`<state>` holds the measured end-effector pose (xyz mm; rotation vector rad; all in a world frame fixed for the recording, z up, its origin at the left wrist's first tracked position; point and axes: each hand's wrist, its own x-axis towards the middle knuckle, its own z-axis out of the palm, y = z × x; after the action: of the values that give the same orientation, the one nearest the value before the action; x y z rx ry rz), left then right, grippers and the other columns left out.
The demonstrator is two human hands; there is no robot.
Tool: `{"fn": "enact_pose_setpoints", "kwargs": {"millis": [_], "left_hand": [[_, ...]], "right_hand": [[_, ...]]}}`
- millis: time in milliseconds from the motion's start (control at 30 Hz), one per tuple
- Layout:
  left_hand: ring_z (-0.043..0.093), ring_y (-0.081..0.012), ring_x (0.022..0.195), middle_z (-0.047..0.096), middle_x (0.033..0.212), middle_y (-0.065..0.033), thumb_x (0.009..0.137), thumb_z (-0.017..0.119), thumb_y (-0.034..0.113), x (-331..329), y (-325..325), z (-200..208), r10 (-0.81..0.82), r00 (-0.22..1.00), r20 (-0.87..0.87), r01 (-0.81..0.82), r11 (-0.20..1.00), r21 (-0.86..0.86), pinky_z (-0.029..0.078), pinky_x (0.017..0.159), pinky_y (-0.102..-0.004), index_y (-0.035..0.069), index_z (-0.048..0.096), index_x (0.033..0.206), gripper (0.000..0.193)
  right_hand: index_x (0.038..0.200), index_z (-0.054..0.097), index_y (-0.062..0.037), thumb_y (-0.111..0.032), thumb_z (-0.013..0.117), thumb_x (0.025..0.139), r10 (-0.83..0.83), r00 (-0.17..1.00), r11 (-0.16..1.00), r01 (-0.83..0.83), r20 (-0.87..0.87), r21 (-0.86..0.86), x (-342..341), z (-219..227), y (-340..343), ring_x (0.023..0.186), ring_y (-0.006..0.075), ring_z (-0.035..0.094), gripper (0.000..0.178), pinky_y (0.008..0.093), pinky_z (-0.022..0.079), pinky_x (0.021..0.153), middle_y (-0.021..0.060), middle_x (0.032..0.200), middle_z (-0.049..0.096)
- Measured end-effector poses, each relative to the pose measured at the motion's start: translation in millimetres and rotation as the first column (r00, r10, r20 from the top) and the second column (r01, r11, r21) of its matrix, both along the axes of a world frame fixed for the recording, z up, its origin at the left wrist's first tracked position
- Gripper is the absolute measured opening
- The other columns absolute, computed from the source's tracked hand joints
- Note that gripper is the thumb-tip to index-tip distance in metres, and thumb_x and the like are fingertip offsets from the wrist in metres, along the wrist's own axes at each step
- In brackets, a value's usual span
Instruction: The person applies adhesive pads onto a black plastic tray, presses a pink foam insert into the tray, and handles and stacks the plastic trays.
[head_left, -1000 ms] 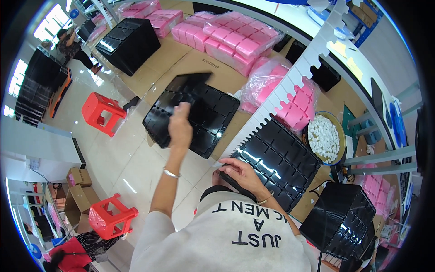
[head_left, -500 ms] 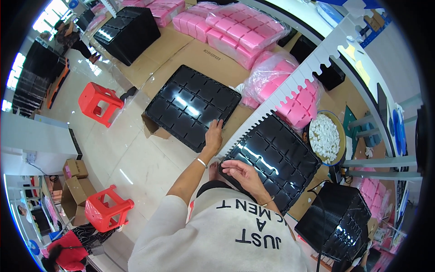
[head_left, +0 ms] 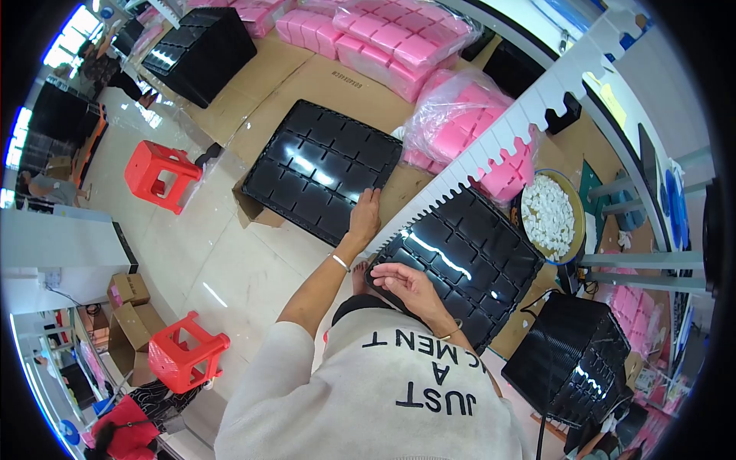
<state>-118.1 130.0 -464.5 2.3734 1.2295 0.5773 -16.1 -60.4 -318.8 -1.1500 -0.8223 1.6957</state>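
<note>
Two flat black plastic trays with grids of shallow compartments lie on the cardboard-covered bench. My left hand (head_left: 365, 217) rests at the right edge of the left tray (head_left: 307, 169), its fingers stretched out and close together. Over the near-left corner of the right tray (head_left: 468, 261) is my right hand (head_left: 412, 290). Its fingers extend leftward, with the thumb below them; nothing shows in the grasp. A long white strip with a toothed edge (head_left: 452, 165) runs diagonally between the trays and hides part of the right one.
Wrapped pink foam blocks (head_left: 406, 38) line the back of the bench, with a bag of pink blocks (head_left: 460, 115) nearer. A round basin (head_left: 579, 230) holds small white pieces. Black tray stacks (head_left: 201, 57) stand far left and near right (head_left: 567, 360). Red stools (head_left: 159, 175) stand left.
The view has shifted slightly. My left hand has moved a little rightward along the left tray's edge, and its fingers are closer together. The right hand keeps nearly the same place.
</note>
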Motion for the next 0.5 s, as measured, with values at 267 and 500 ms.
{"fn": "enact_pose_setpoints", "kwargs": {"millis": [267,500], "left_hand": [[0.057,-0.0347,0.104,0.053,0.111,-0.0173,0.081,0.056,-0.005,-10,-7,-2,-0.025,0.995,-0.092,0.029,0.999,0.041,0.055,0.083,-0.0392,-0.007,0.049,0.130,0.050],[0.063,-0.0210,0.089,0.065,0.109,-0.0105,0.099,0.057,0.018,-18,-14,58,0.196,0.889,0.413,0.061,0.845,-0.532,0.051,0.077,-0.0309,0.003,0.066,0.117,0.026]], "right_hand": [[0.127,0.058,0.0025,-0.013,0.055,0.102,-0.030,1.000,0.999,0.029,0.007,0.026,0,-4,-4,0.108,0.0159,0.065,0.030,0.0282,0.050,0.097,0.0092,0.120,0.066],[0.116,0.062,0.0013,-0.010,0.051,0.102,-0.355,0.929,0.929,0.338,0.103,0.147,12,-18,-3,0.097,0.0118,0.064,0.021,0.0254,0.051,0.086,0.0062,0.109,0.068]]}}
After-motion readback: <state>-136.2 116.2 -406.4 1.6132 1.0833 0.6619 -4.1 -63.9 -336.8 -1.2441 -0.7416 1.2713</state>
